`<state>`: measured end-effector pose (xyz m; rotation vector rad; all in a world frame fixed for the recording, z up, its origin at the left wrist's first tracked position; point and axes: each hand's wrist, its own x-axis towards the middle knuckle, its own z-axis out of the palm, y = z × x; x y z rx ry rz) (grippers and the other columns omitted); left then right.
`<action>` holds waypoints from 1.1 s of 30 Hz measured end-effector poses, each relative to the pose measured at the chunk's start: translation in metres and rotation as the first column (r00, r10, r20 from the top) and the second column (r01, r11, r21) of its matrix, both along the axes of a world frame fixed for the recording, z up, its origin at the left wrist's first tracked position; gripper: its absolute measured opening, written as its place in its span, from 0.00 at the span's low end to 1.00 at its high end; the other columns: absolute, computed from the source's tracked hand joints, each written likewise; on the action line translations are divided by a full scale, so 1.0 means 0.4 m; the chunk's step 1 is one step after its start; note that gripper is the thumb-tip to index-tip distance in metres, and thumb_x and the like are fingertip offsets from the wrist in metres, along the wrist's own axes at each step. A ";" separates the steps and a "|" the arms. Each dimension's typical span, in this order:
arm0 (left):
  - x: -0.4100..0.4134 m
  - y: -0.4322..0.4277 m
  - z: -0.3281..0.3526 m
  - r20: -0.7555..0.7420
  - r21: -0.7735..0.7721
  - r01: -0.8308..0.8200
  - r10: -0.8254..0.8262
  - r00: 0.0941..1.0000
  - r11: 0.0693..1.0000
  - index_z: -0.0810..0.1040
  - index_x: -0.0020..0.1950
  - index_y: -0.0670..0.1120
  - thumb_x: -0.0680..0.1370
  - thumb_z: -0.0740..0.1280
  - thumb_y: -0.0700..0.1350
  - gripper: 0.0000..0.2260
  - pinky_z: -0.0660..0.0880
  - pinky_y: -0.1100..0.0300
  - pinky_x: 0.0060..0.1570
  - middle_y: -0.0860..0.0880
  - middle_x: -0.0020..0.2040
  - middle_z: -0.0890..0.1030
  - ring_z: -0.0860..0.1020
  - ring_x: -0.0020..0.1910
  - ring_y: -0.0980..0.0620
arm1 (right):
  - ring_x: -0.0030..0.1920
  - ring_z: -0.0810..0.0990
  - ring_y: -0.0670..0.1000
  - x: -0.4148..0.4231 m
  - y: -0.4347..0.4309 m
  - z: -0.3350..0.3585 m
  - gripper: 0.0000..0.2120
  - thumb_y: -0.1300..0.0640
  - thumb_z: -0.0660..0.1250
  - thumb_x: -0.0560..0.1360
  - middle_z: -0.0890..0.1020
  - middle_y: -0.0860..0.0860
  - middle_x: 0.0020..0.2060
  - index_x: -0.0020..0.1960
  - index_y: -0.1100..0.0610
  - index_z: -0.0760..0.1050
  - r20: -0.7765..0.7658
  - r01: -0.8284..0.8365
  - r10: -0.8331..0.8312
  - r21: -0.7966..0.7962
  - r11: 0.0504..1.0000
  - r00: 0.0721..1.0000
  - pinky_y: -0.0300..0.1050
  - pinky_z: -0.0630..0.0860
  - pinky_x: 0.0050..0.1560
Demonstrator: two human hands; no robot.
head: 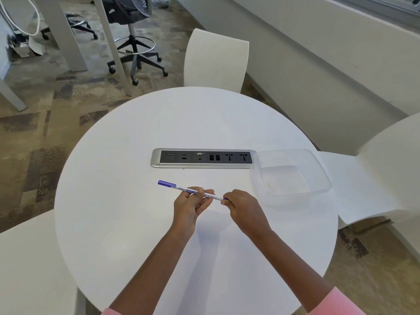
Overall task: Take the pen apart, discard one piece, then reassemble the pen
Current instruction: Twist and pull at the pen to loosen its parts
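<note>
Head-worn view, downward over table (118, 142)

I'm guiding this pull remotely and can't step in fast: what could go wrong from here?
Right hand pinches only the very end of the pen; with so small a grip, the piece may slip or spring free and roll off the round table.
Left hand holds the barrel mid-length, leaving the purple cap end unsupported; a hard pull might loosen that end instead.
The clear container sits to the right, not beneath the hands; a dropped piece could miss it.
</note>
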<state>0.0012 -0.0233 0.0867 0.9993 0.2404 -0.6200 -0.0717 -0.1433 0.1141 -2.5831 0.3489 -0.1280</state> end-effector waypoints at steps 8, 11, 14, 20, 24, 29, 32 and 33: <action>0.007 0.006 0.003 0.046 0.013 0.062 -0.062 0.997 0.998 0.73 0.41 0.40 0.77 0.62 0.37 0.05 0.79 0.65 0.35 0.45 0.35 0.85 0.84 0.38 0.50 | 0.26 0.70 0.49 0.027 -0.028 0.047 0.14 0.62 0.61 0.75 0.74 0.51 0.24 0.31 0.58 0.75 -0.306 0.203 -0.054 0.477 0.855 0.950 0.38 0.67 0.29; 0.007 0.005 0.007 0.043 0.001 0.070 -0.070 0.997 0.998 0.73 0.41 0.40 0.77 0.62 0.36 0.05 0.79 0.65 0.35 0.45 0.35 0.85 0.84 0.37 0.51 | 0.25 0.67 0.47 0.040 -0.045 0.063 0.16 0.60 0.60 0.76 0.71 0.51 0.24 0.30 0.58 0.73 -0.459 0.363 -0.025 0.666 0.652 0.888 0.32 0.66 0.25; 0.010 0.003 0.012 0.045 -0.005 0.069 -0.069 0.997 0.998 0.73 0.41 0.40 0.77 0.62 0.36 0.05 0.79 0.66 0.35 0.45 0.34 0.85 0.84 0.37 0.51 | 0.25 0.66 0.45 0.039 -0.048 0.062 0.16 0.58 0.58 0.77 0.70 0.50 0.25 0.32 0.58 0.74 -0.531 0.478 -0.025 0.740 0.473 0.847 0.32 0.66 0.26; 0.015 0.004 0.014 0.001 -0.015 0.003 -0.003 1.000 1.000 0.74 0.42 0.40 0.77 0.61 0.36 0.05 0.80 0.65 0.36 0.46 0.34 0.85 0.84 0.37 0.51 | 0.31 0.73 0.47 0.021 -0.006 0.024 0.09 0.54 0.61 0.76 0.75 0.50 0.29 0.42 0.56 0.76 -0.190 0.269 -0.198 0.513 0.815 0.962 0.41 0.71 0.36; 0.018 0.008 0.015 -0.010 0.002 -0.022 0.022 1.000 1.000 0.75 0.43 0.40 0.77 0.62 0.37 0.05 0.80 0.64 0.35 0.46 0.34 0.85 0.84 0.36 0.51 | 0.39 0.73 0.50 0.000 0.008 -0.006 0.05 0.58 0.66 0.73 0.76 0.50 0.36 0.49 0.56 0.74 0.004 0.134 -0.138 0.211 0.968 0.990 0.46 0.72 0.43; 0.011 0.007 0.014 -0.015 0.013 -0.021 0.022 1.000 1.000 0.75 0.43 0.40 0.77 0.62 0.37 0.04 0.81 0.64 0.35 0.46 0.34 0.85 0.84 0.36 0.50 | 0.40 0.75 0.58 -0.008 0.010 -0.006 0.05 0.61 0.65 0.74 0.78 0.59 0.39 0.45 0.63 0.77 0.135 0.030 -0.018 -0.084 0.996 0.991 0.54 0.76 0.35; 0.007 0.006 0.014 -0.012 0.001 -0.016 0.016 1.000 1.000 0.74 0.43 0.40 0.77 0.61 0.36 0.05 0.80 0.64 0.34 0.46 0.33 0.85 0.84 0.36 0.51 | 0.34 0.75 0.60 -0.007 0.004 0.004 0.04 0.64 0.67 0.71 0.77 0.60 0.32 0.40 0.65 0.78 0.177 -0.020 0.050 -0.165 0.986 0.983 0.51 0.74 0.25; 0.006 0.005 0.014 -0.012 -0.003 -0.013 0.013 1.000 1.000 0.74 0.42 0.40 0.77 0.61 0.36 0.05 0.80 0.65 0.34 0.46 0.33 0.85 0.84 0.36 0.51 | 0.33 0.75 0.60 -0.006 0.001 0.005 0.04 0.65 0.66 0.71 0.77 0.61 0.32 0.39 0.66 0.78 0.172 -0.030 0.059 -0.168 0.985 0.983 0.51 0.74 0.25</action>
